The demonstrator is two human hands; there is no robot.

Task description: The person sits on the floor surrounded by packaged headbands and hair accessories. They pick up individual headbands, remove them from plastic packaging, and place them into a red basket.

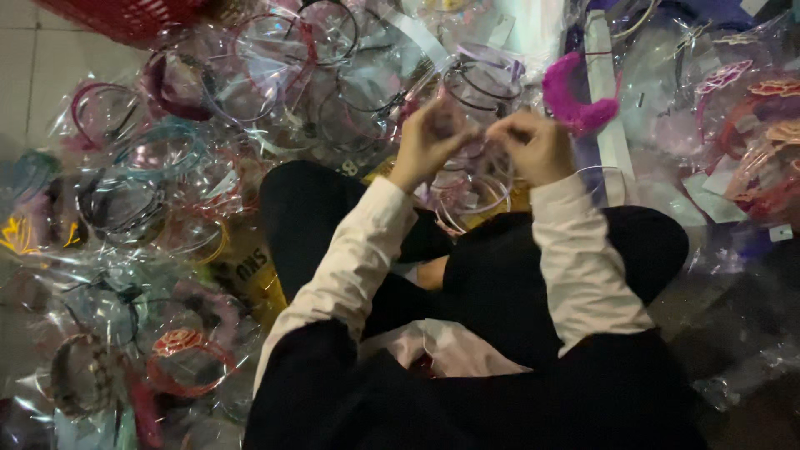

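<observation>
The floor was made of pale tiles, and it was seen bare only at the upper left corner. Almost all of it was covered by a big heap of headbands in clear plastic bags, which lay on the left of the seated person and continued along the top to the right side; among them were a teal headband, a red and white one and a fluffy pink one. A red basket stood at the upper left edge, touching the heap.
</observation>
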